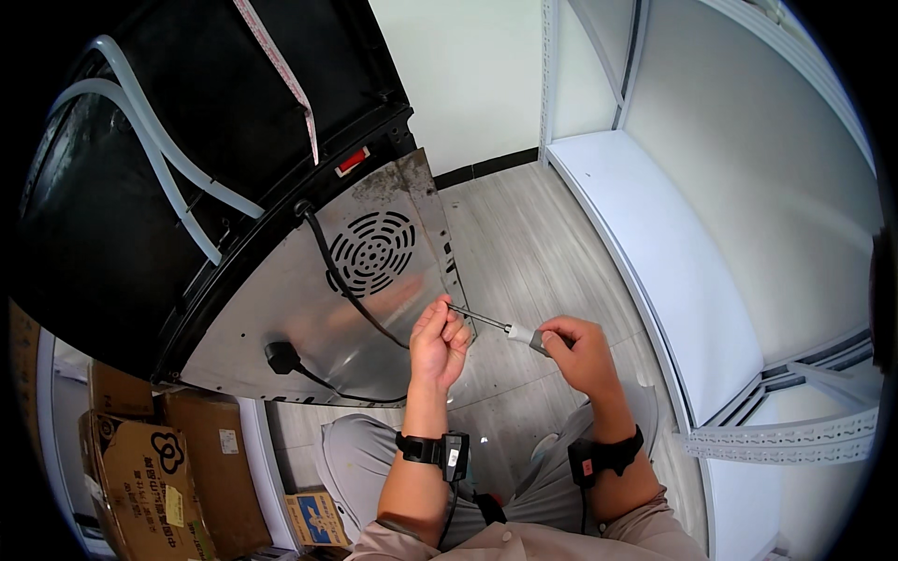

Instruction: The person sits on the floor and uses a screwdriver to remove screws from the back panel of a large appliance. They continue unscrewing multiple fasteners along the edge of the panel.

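In my right hand (pixel 582 353) is a screwdriver (pixel 526 338) with a white and grey handle, its thin metal shaft pointing left. My left hand (pixel 438 344) is closed in a pinch at the far end of that shaft. Whether the fingertips grip the tip itself or a small piece on it is too small to tell. Behind my left hand stands a black appliance with a bare metal panel (pixel 271 323), which has a round slotted vent (pixel 372 253). A black power cord (pixel 339 280) leaves the panel's upper edge, and its plug (pixel 281 357) hangs against the metal.
Two pale hoses (pixel 154 140) and a measuring tape (pixel 281 61) lie across the appliance's black side (pixel 234 103), above a red switch (pixel 353 161). White shelving (pixel 655 243) rises at the right. Cardboard boxes (pixel 210 458) stand at lower left; grey plank flooring (pixel 510 243) lies between.
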